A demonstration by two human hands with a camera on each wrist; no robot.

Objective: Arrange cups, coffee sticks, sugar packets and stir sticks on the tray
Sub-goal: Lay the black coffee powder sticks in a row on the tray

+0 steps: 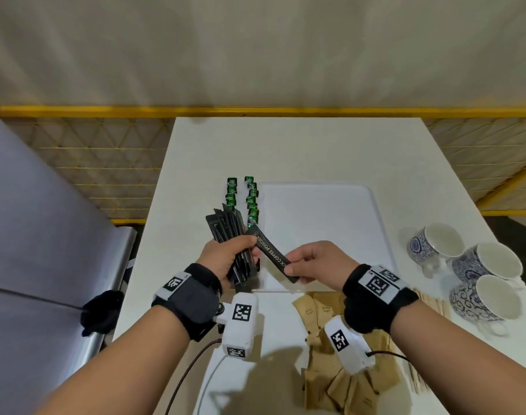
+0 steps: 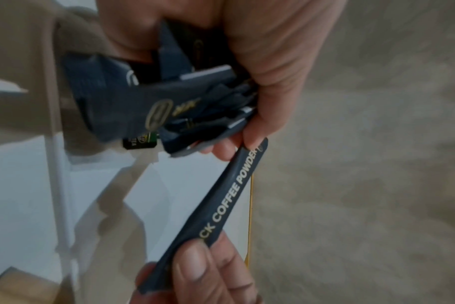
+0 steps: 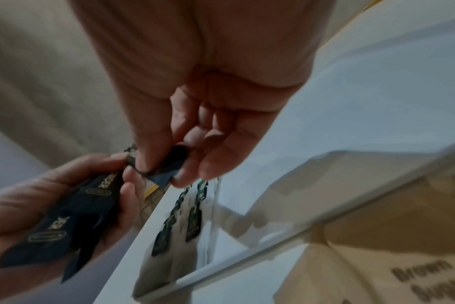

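Note:
My left hand (image 1: 225, 256) grips a fanned bundle of black coffee sticks (image 1: 230, 235) above the table, left of the white tray (image 1: 324, 205). My right hand (image 1: 312, 262) pinches the near end of one single black coffee stick (image 1: 272, 254) labelled coffee powder; its far end touches the left fingertips (image 2: 249, 139). The bundle (image 2: 148, 102) shows close in the left wrist view, and the single stick (image 2: 231, 191) runs down to my right thumb. The right wrist view shows the pinch (image 3: 164, 166). Three blue-patterned cups (image 1: 465, 271) stand right of the tray. Brown sugar packets (image 1: 330, 354) lie near me.
Two rows of small green packets (image 1: 240, 199) lie along the tray's left edge. Wooden stir sticks (image 1: 432, 301) lie by my right wrist. A yellow mesh fence (image 1: 76, 163) stands behind the table; a grey surface (image 1: 31, 235) is at left.

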